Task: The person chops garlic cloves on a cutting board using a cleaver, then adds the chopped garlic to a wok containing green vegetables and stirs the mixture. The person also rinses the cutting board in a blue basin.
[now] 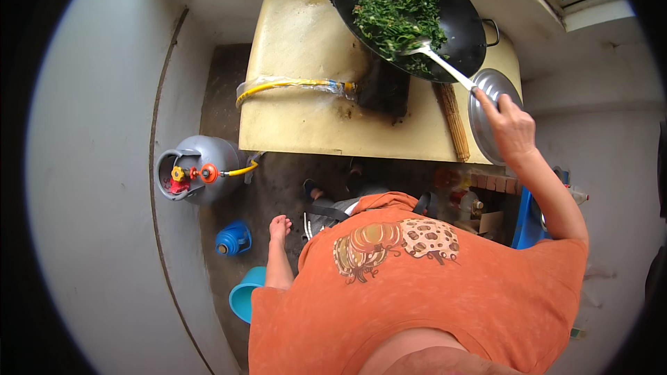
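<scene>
My right hand (513, 125) is closed around the end of a long, pale metal spatula (450, 69), index finger stretched along the handle. The spatula's head rests among chopped leafy greens (397, 17), which lie in the left and middle part of a large black wok (464, 28) with two loop handles. Beneath that hand, a round metal lid (482, 125) lies on the stove top. My left hand (280, 226) hangs low at my left side, its fingers loosely bent with nothing seen in them.
The wok sits on a cream-coloured stove block (306, 42). A yellow gas hose (278, 85) crosses its top. A bundled-stick brush (453, 121) lies beside the lid. On the floor at left are a grey gas cylinder (208, 153), a blue jug (234, 238) and a turquoise bucket (243, 298).
</scene>
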Motion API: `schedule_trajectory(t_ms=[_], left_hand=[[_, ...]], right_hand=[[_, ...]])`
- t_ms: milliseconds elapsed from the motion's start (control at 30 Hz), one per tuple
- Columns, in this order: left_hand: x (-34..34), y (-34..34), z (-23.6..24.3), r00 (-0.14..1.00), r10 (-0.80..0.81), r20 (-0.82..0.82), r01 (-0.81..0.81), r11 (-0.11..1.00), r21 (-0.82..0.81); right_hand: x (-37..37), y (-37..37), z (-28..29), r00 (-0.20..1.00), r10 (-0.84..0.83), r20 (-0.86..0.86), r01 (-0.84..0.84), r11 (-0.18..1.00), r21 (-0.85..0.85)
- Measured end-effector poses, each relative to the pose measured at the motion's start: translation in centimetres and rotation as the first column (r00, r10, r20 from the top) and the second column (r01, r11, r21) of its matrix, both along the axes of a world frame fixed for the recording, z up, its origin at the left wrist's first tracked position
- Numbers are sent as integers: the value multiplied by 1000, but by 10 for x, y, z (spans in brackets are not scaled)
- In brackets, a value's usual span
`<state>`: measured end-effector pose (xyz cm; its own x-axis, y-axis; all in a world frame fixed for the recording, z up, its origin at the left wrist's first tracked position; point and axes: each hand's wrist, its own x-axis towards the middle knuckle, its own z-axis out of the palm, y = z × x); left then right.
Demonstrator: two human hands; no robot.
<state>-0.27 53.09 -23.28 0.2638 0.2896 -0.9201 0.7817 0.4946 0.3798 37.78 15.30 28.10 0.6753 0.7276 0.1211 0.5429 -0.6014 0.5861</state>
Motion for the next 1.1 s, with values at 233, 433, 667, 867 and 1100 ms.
schedule_trajectory(t_ms=[233, 433, 667, 867, 1100], left_hand=[[-20, 13, 7, 998, 50, -36, -48, 998, 41], [-6, 9, 11, 994, -8, -105, 8, 1000, -2], [-11, 23, 12, 998, 39, 51, -41, 998, 48], [-32, 10, 5, 996, 20, -93, -18, 1000, 15], [-40, -5, -3, 992, 107, -67, -108, 994, -22]], right_hand=[[-25, -2, 75, 864, -347, -366, 428, 888, 168], [53, 17, -46, 868, -323, -377, 443, 847, 294], [93, -28, -65, 795, -160, -585, 583, 467, 665], [144, 46, -78, 788, -302, -536, 578, 661, 478], [55, 9, -55, 788, -282, -548, 434, 885, 170]])
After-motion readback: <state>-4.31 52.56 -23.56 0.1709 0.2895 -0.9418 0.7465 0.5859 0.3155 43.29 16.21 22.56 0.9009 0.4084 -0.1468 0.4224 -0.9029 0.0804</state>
